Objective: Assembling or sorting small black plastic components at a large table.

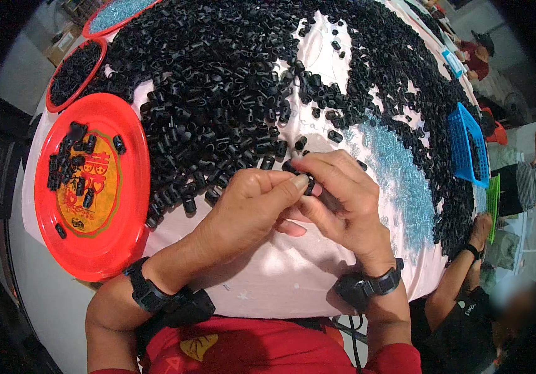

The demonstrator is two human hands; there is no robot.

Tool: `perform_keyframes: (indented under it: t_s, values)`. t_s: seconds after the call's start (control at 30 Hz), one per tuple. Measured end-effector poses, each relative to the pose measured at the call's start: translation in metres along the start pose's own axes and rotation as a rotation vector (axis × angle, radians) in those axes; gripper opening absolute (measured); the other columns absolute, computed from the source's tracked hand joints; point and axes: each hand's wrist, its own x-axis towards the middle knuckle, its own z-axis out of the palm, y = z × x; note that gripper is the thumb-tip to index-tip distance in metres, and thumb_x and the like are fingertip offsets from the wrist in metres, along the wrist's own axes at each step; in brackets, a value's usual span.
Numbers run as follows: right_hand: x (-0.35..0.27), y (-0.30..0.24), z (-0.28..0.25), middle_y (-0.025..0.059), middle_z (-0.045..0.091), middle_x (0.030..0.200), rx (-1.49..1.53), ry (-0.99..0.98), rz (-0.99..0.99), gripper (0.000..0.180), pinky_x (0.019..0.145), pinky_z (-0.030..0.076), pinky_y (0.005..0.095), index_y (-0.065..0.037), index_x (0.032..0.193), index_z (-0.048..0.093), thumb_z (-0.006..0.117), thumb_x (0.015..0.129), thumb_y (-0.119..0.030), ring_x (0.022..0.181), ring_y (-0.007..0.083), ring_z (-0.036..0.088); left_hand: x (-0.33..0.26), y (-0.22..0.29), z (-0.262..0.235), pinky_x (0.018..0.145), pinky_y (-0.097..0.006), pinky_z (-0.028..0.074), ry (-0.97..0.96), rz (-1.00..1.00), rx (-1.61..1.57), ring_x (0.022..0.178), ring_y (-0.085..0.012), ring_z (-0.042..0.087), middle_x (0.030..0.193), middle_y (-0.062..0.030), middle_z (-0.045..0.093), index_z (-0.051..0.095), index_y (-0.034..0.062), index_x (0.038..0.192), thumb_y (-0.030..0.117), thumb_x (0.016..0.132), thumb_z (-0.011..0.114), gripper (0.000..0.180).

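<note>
Over the near middle of the cloth-covered table, my left hand (pixel 258 196) and my right hand (pixel 349 199) meet at the fingertips. Both are closed around a small black plastic cylinder (pixel 309 185), partly covered by my left thumb. Whether a second small piece is pinched along with it, I cannot tell. Just beyond my fingers, a heap of similar hollow black cylinders (pixel 218 106) spreads across the table. To my left, a red oval tray (pixel 127 224) holds several of these black pieces on its patterned yellow base.
Small clear bluish pieces (pixel 399 181) lie piled to the right. Two more red trays, one with thin black parts (pixel 77 71), one with bluish pieces (pixel 115 15), stand far left. A blue basket (pixel 467 143) and a green basket (pixel 493 206) line the right edge, near a co-worker's arm (pixel 458 274).
</note>
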Motion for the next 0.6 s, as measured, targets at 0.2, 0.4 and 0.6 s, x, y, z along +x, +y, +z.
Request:
perform_keyframes:
  t_s: [0.2, 0.4, 0.6]
  values:
    - [0.000, 0.002, -0.005, 0.0124, 0.072, 0.100, -0.064, 0.061, -0.049, 0.044, 0.073, 0.056, 0.0354, 0.000, 0.116, 0.070, 0.086, 0.076, -0.011, 0.085, 0.0273, 0.068, -0.001, 0.007, 0.003, 0.079, -0.026, 0.059, 0.012, 0.044, -0.147, 0.087, -0.0083, 0.070, 0.097, -0.0019, 0.072, 0.068, 0.0040, 0.112, 0.028, 0.107, 0.057, 0.027]
    - [0.001, -0.001, -0.003, 0.0138, 0.071, 0.107, -0.069, 0.066, -0.048, 0.050, 0.077, 0.056, 0.0367, 0.000, 0.117, 0.071, 0.088, 0.072, -0.012, 0.090, 0.0292, 0.068, 0.000, 0.002, -0.005, 0.079, -0.025, 0.058, -0.017, 0.049, -0.078, 0.087, -0.0083, 0.070, 0.100, -0.0027, 0.073, 0.070, 0.0047, 0.110, 0.025, 0.106, 0.059, 0.023]
    - [0.002, -0.003, -0.003, 0.0140, 0.071, 0.111, -0.058, 0.121, -0.018, 0.050, 0.080, 0.056, 0.0364, 0.000, 0.118, 0.071, 0.087, 0.071, -0.008, 0.094, 0.0294, 0.068, 0.001, 0.004, -0.005, 0.079, -0.025, 0.058, -0.019, 0.029, -0.124, 0.089, -0.0100, 0.071, 0.101, -0.0046, 0.074, 0.070, 0.0037, 0.112, 0.024, 0.105, 0.060, 0.024]
